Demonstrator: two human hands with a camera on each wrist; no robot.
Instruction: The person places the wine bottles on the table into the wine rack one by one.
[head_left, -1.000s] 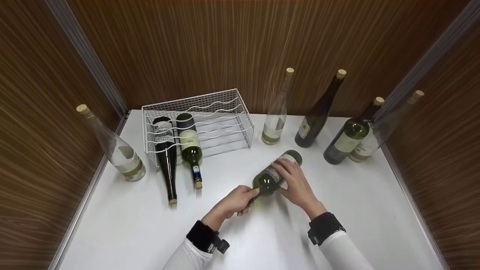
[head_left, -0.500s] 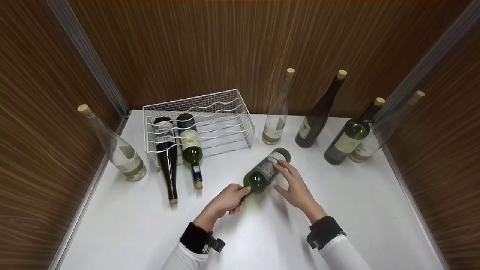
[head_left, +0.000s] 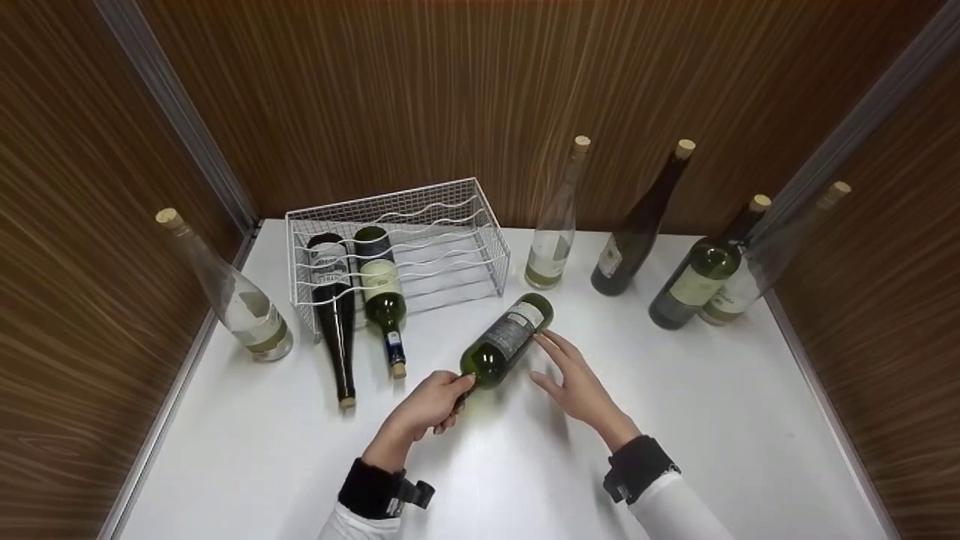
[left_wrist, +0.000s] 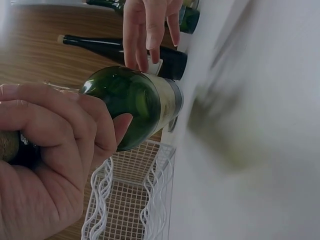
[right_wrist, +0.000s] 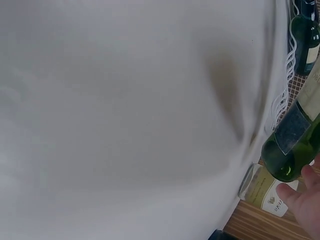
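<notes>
In the left half of the left wrist view, the left fingers [left_wrist: 60, 117] hide most of the neck of the green bottle [left_wrist: 131, 112]. The right wrist view's right edge cuts off the right fingers [right_wrist: 290, 195].

Both arms [head_left: 677, 511], in white sleeves [head_left: 360, 526], reached forward, slanting inward. The left hand [head_left: 429, 405] was curled in a grip, its left thumb [head_left: 462, 385] pointing forward. The right hand [head_left: 581, 388] was held with fingers [head_left: 564, 351] extended forward and leftward, its right thumb [head_left: 547, 385] spread apart from them.
</notes>
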